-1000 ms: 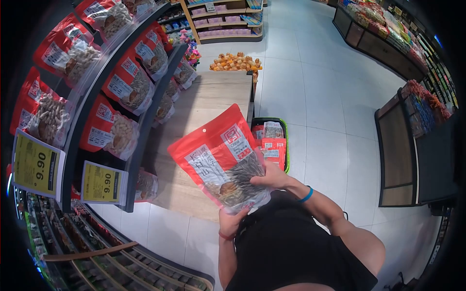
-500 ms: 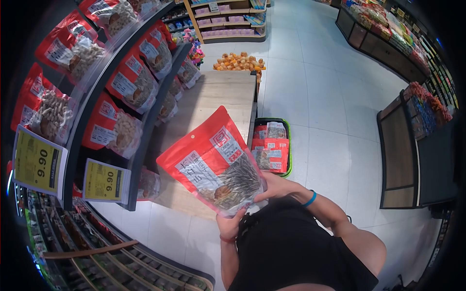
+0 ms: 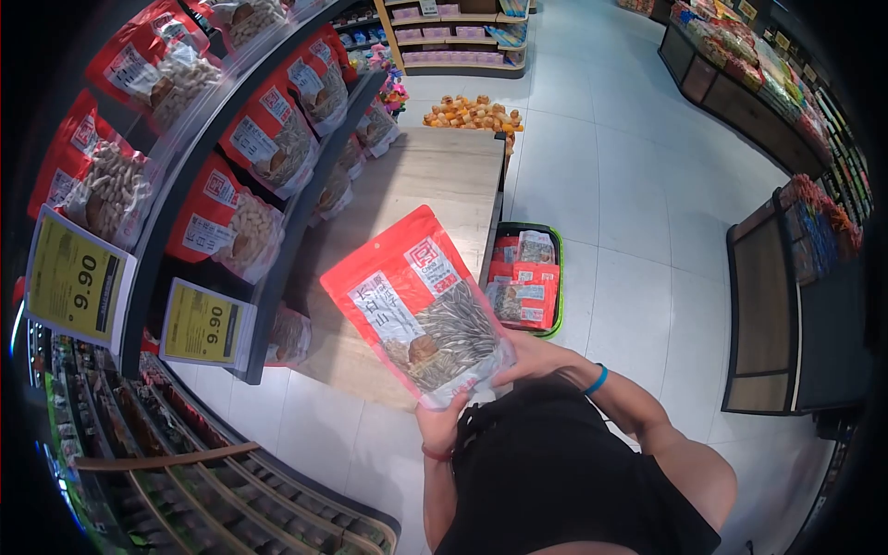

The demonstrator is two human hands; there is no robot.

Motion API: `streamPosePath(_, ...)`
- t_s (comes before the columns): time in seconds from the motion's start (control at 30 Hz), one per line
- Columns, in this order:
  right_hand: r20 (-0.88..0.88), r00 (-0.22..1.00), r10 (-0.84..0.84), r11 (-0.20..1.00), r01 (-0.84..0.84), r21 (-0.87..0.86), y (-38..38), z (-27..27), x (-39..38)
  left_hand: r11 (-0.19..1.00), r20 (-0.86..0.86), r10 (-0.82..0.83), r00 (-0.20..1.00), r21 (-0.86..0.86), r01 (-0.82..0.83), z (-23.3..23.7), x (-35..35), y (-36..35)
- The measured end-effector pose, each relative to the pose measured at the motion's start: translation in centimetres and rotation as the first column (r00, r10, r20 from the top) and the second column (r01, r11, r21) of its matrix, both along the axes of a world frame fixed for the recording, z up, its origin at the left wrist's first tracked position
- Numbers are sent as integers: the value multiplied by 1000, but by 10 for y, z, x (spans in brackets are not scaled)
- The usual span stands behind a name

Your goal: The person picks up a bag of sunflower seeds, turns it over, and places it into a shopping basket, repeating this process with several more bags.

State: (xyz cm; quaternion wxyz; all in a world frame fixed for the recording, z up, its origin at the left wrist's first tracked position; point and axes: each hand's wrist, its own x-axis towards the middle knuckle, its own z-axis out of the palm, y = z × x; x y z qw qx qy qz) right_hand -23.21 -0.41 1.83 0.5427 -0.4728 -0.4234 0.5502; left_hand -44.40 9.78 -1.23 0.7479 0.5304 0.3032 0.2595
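Observation:
Between my two hands is a red bag of sunflower seeds (image 3: 444, 324), its clear lower part full of dark striped seeds, its printed front facing up. My left hand (image 3: 438, 424) grips the bottom edge, thumb on the front. Closed on the lower right side is my right hand (image 3: 523, 359), its fingers partly hidden behind the bag. The bag is tilted above a wood-topped table (image 3: 435, 176). A green-rimmed basket (image 3: 560, 277) with several red bags in it is just beyond my right hand, below the table's right side.
Shelves to the left carry red snack bags (image 3: 268, 139), with yellow price tags (image 3: 76, 280) along the front. Lower racks (image 3: 213, 490) fill the bottom left. Orange-brown goods (image 3: 474, 115) are heaped beyond the table. Display stands (image 3: 763, 314) line the right across a tiled floor (image 3: 638, 250).
The bag tips a little more upright and its front shows flatter to me. Shelves and table have shifted slightly right in view. Both hands keep their hold.

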Motion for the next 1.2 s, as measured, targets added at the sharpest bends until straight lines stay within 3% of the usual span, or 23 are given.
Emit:
streamPosePath(0.03,-27,1000,0,996,-3,-88,0,-3,-2,1000,0,1,1000,-1,-1,-2,-3,0)
streamPosePath(0.13,15,999,-35,999,34,29,1,-7,-9,998,-95,-22,995,-55,17,-2,-11,1)
streamPosePath(0.23,-40,999,7,1000,-8,-27,-1,-6,-9,1000,-102,-25,995,0,26,1,-13,-1)
streamPosePath(0.47,-26,997,74,997,-74,-21,11,-17,-21,998,-38,35,999,-51,-37,-6,-27,-11)
streamPosePath(0.63,-138,982,127,974,-150,-171,8,-34,-39,989,-14,46,999,-138,-47,-16,-53,-22)
streamPosePath(0.73,-136,970,203,952,-228,-206,5,-25,-35,966,92,178,980,-207,-156,-54,-83,-31)
streamPosePath(0.8,-87,972,219,945,-234,-229,2,-20,-32,956,128,215,968,-231,-182,-62,-91,-31)
streamPosePath(0.87,177,926,333,930,-292,-221,-5,-29,-26,913,338,326,883,-353,-202,-74,-96,-34)
streamPosePath(0.93,217,911,351,913,-282,-295,-12,-26,-20,866,269,421,866,-403,-296,-63,-86,-34)
streamPosePath(1.0,247,895,372,893,-271,-360,-16,-17,-15,788,286,573,768,-451,-419,-65,-92,-36)
streamPosePath(1.07,353,881,315,936,-226,-271,-17,-7,-10,750,231,587,776,-515,-415,-89,-116,-40)
streamPosePath(1.2,363,910,201,973,-142,-182,-20,-13,8,698,186,667,722,-496,-517,-87,-118,-45)
